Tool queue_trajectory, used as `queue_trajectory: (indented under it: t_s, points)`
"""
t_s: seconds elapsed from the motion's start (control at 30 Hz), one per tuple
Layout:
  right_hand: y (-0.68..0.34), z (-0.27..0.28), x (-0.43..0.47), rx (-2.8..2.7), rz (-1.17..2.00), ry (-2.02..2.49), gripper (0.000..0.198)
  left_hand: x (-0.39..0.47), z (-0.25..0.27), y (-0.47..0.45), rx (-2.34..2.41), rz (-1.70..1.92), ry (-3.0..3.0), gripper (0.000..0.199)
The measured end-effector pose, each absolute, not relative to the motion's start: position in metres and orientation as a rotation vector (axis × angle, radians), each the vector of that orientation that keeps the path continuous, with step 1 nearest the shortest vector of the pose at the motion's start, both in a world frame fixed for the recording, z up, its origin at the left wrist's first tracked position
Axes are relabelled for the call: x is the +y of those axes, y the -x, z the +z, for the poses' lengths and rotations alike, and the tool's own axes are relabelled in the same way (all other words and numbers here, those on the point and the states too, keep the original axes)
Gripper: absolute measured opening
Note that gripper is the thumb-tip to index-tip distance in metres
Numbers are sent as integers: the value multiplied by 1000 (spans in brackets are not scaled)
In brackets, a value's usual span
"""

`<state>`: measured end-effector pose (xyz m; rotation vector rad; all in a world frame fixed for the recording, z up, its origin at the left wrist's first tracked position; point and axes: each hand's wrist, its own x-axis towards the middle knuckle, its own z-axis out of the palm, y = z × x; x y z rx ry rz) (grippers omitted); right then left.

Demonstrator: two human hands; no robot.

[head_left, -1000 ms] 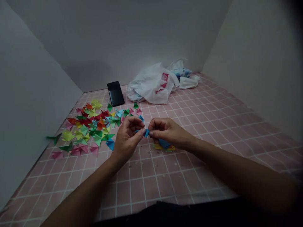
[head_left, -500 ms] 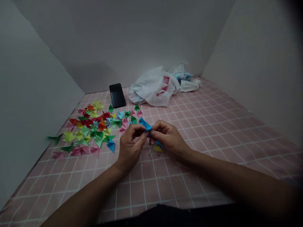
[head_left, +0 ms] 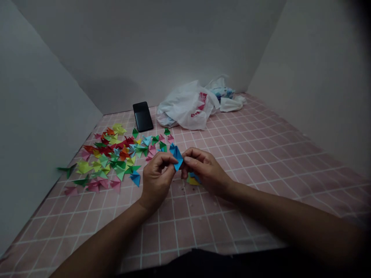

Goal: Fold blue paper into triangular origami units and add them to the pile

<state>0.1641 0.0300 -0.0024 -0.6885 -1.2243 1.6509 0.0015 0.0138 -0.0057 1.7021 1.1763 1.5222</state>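
A small folded piece of blue origami paper (head_left: 177, 156) is held up above the table, pointed at both ends. My left hand (head_left: 159, 173) pinches its left side between thumb and fingers. On its right edge are the closed fingertips of my right hand (head_left: 204, 168), thumb against forefinger. Beneath my right hand lie sheets of yellow and blue paper (head_left: 192, 180), mostly hidden by the hand. To the left spreads a heap of folded paper cranes (head_left: 116, 170) in red, pink, yellow, green and orange, with one blue crane (head_left: 135, 178) nearest my left hand.
A black phone (head_left: 143, 116) leans at the back behind the cranes. Beside it sits a crumpled white plastic bag (head_left: 185, 106) with red print, and a smaller white and blue bundle (head_left: 224, 94). Pale walls enclose the pink checked tablecloth (head_left: 275, 154) on three sides.
The blue paper has turned more upright, showing more of its folded face. My left hand has shifted slightly left, and my right fingers have moved from the paper's tip to its side.
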Motion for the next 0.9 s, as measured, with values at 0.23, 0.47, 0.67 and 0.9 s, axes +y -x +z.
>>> queue_trajectory:
  t_s: [0.23, 0.47, 0.67, 0.9]
  points:
    - [-166, 0, 32, -1307, 1526, 843, 23, 11, -5, -4, 1096, 1430, -1567, 6]
    - [-165, 3, 31, -1336, 1366, 940, 22, 11, -1, -8, 1054, 1312, -1208, 19]
    - [-165, 0, 31, -1335, 1382, 923, 21, 15, -5, -7, 1079, 1227, -1225, 14]
    - [-166, -2, 32, -1287, 1457, 902, 23, 15, -6, -6, 1066, 1219, -1199, 13]
